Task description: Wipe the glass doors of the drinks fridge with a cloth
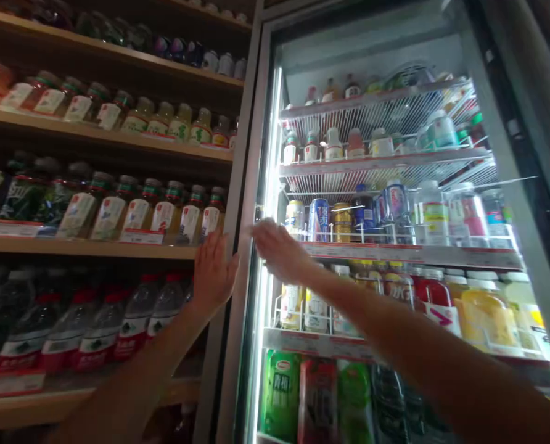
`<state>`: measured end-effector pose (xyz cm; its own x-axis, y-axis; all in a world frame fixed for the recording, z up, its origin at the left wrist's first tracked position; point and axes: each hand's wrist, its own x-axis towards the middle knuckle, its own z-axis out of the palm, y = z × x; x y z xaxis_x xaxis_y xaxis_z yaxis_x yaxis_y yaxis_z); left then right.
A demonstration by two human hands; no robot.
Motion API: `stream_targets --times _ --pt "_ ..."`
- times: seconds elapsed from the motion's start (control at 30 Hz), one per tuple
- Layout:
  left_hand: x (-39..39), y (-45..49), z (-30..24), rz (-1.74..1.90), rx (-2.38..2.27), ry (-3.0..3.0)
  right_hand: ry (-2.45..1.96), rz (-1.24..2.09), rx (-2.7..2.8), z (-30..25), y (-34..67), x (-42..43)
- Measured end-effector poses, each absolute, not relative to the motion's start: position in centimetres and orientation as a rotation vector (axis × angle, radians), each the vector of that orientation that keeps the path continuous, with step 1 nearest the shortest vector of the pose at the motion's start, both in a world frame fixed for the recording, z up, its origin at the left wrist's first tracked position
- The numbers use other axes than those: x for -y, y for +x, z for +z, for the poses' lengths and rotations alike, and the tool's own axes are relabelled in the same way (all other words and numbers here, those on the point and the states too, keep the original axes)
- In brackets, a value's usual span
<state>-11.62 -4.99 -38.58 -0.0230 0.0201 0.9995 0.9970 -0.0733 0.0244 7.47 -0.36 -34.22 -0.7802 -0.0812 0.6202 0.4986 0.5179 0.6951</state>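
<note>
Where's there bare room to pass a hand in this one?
Inside the cooler, between the top shelf's bottles and the top frame; glass may block it. Also a gap between left hand and right hand, before the metal post. Crowded: the wooden shelves and lower cooler shelves, packed with bottles and cans.

Between our left hand (213, 271) and our right hand (287, 253) we have a narrow open gap, with the upright metal frame (250, 203) behind it. On the left, bottles (111, 213) crowd the wooden shelves (85, 248), leaving us only dark strips above their caps. On the right, wire rails (362, 233) and packed drinks (319, 219) obstruct us; roomier space lies above the top row, though we cannot tell whether glass closes it off
</note>
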Motion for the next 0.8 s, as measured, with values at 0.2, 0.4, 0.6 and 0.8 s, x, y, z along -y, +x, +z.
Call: stream_targets --times 0.2,0.4,0.6,0.8 --pt "6.1 -11.4 -44.6 -1.236 1.272 -1.351 -0.017 -1.137 2.454 -46.3 7.9 1.6" --pt "5.7 -9.6 -51.5 -1.118 1.29 -1.45 -0.418 -1.018 2.208 -48.0 9.6 1.8" --pt "5.9 -9.1 -55.7 -1.018 1.259 -1.507 -0.267 -1.164 2.354 -53.2 14.4 2.4" --pt "5.1 -5.5 -58.4 -1.022 1.2 -1.539 -0.466 -1.257 2.124 -52.7 20.0 1.6"
